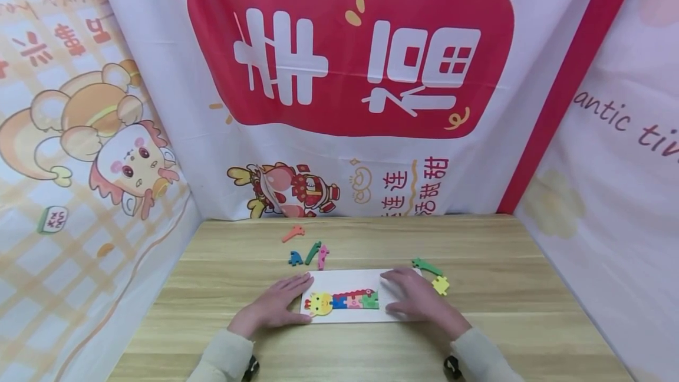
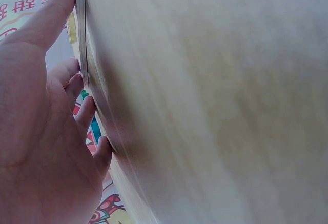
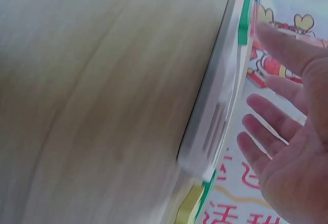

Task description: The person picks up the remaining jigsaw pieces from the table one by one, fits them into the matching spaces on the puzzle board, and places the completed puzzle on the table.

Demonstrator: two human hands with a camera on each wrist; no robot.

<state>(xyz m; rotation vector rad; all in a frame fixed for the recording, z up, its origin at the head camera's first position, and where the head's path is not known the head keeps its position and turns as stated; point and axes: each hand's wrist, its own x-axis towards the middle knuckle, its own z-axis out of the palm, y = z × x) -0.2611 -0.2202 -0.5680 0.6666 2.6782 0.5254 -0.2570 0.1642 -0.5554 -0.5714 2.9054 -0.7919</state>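
Note:
A white board (image 1: 339,280) lies on the table, and a partly assembled giraffe puzzle (image 1: 354,301) is laid out on it. The yellow giraffe head (image 1: 321,304) is at the left, followed by blue, pink and green pieces with a red mane edge. My left hand (image 1: 276,302) touches the board's left end with its fingers spread; the left wrist view shows the fingertips at the board's edge. My right hand (image 1: 416,296) hovers over the board's right part, right of the green piece (image 1: 370,300). In the right wrist view its fingers are loosely extended, holding nothing.
Behind the board's left part lie loose orange (image 1: 293,233), blue (image 1: 295,258), green (image 1: 313,252) and pink (image 1: 323,257) pieces. Another green piece (image 1: 427,266) and a yellow piece (image 1: 440,285) lie beside its right end. Printed cloth (image 1: 350,146) walls the table's back and sides.

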